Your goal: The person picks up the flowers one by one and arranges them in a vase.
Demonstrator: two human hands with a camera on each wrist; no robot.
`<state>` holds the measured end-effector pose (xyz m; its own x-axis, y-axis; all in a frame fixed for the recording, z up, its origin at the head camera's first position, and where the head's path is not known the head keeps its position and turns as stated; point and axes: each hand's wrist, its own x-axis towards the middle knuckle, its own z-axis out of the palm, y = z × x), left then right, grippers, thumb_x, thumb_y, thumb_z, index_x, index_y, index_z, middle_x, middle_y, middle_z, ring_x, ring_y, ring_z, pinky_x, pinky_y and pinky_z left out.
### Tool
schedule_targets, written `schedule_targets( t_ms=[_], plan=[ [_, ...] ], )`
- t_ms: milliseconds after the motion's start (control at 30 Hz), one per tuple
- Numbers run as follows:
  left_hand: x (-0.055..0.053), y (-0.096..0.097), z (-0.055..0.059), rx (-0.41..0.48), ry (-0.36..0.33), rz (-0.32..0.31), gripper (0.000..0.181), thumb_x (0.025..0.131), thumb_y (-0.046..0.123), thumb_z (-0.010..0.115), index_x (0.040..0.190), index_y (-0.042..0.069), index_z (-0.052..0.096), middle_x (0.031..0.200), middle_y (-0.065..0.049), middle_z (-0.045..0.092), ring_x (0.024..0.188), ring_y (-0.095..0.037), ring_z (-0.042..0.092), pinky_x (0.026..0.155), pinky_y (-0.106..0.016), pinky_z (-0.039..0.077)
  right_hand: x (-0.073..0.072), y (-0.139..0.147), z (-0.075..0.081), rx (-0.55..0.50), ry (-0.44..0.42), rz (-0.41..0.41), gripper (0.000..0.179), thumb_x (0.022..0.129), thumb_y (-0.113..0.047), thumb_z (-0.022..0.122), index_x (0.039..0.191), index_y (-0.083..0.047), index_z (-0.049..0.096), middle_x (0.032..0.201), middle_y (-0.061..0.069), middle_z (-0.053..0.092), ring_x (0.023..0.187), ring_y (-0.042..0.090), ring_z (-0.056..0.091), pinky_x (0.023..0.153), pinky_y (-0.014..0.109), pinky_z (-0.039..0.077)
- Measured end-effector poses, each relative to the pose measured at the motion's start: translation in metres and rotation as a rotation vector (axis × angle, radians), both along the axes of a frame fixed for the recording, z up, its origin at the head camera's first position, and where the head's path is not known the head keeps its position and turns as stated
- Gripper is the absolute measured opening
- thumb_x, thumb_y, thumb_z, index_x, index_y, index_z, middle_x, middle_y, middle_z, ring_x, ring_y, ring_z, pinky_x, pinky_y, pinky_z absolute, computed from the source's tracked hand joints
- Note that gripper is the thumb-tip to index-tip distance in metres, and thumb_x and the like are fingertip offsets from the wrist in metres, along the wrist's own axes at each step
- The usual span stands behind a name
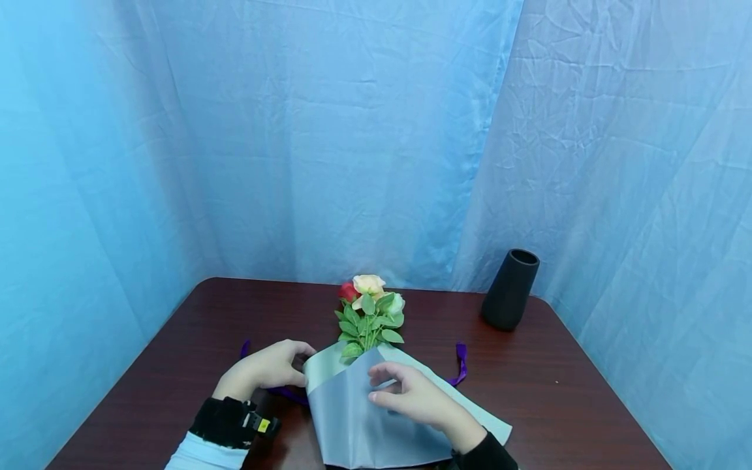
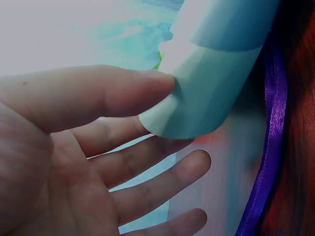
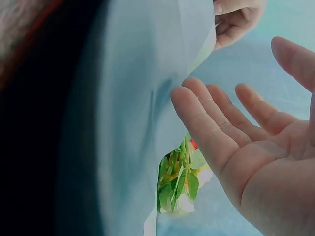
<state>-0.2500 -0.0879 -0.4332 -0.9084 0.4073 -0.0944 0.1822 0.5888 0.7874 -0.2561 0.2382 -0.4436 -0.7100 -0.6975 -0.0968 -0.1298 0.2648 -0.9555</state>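
Paper (image 1: 346,418) at 6 o'clock in my head view, folded round the flowers (image 1: 369,305), blooms toward 12. I have the left hand (image 1: 267,369) pinching the paper's edge at its 10; right hand (image 1: 414,395) spread over its middle, contact I can't tell. Ribbon (image 1: 462,356) shows at the paper's 2 and 10, vase (image 1: 508,294) at the flowers' 3.

Bouquet (image 1: 371,313) partly hidden by paper (image 1: 346,418)

Dark table: bouquet, ribbon, vase

Dark table (image 1: 587,418): bouquet (image 1: 346,414), ribbon (image 1: 461,356), vase (image 1: 508,294)
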Motion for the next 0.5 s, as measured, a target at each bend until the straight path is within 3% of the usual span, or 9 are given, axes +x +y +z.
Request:
schedule_targets(
  t_ms=[200,500],
  plan=[
    [0.0020,-0.0023,0.0011,-0.014,-0.018,0.026,0.035,0.083,0.002,0.078,0.116,-0.001,0.067,0.107,-0.005,0.068,0.099,-0.026,0.069,0.081,-0.042,0.058,-0.0005,-0.0016,-0.0009,0.020,0.012,0.017,0.044,0.101,-0.020,0.065,0.140,-0.002,0.056,0.128,0.015,0.062,0.112,0.025,0.066,0.084,0.045,0.056],
    [0.0027,-0.0033,0.0008,0.012,-0.034,0.003,0.035,0.081,-0.003,0.076,0.115,0.000,0.066,0.107,-0.006,0.068,0.098,-0.028,0.068,0.080,-0.043,0.057,-0.0007,-0.0077,-0.0032,0.041,0.031,0.030,0.042,0.101,-0.022,0.066,0.137,-0.003,0.058,0.124,0.013,0.065,0.107,0.020,0.067,0.081,0.037,0.056]
  ],
)
